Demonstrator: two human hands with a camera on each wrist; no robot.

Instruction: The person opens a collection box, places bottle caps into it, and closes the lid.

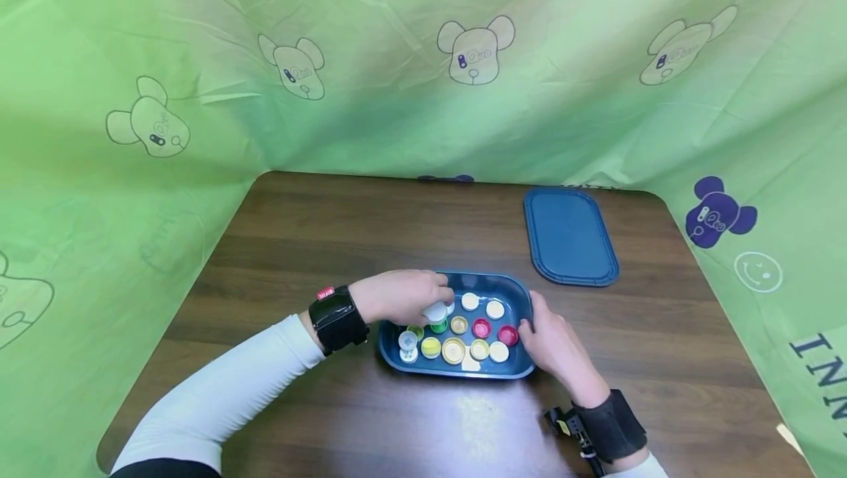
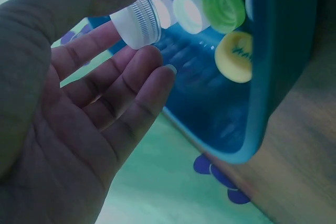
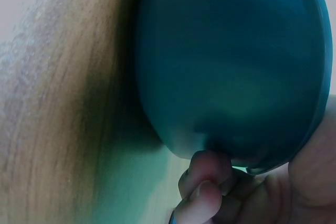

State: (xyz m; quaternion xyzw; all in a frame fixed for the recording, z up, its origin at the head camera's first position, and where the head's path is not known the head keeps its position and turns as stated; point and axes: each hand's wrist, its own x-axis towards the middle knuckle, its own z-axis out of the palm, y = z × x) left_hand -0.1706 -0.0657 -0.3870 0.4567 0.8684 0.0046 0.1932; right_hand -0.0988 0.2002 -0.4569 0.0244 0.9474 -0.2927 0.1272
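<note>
Caps (image 1: 480, 329) in tray (image 1: 523, 300); lid (image 1: 570, 235) behind, right.

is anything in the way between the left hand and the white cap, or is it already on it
Nothing is in the way: the left hand already pinches the white cap between thumb and fingers, above the other caps in the blue tray. The right hand holds the tray's edge.

My left hand (image 1: 400, 298) hangs over the blue tray (image 1: 523, 300), pinching a white cap (image 1: 434, 312) above the caps lying inside: white, yellow, green, pink. My right hand (image 1: 554, 345) rests against the tray's right rim, seemingly gripping it. Beyond the tray, off to its right, lies the blue lid (image 1: 570, 237).
</note>
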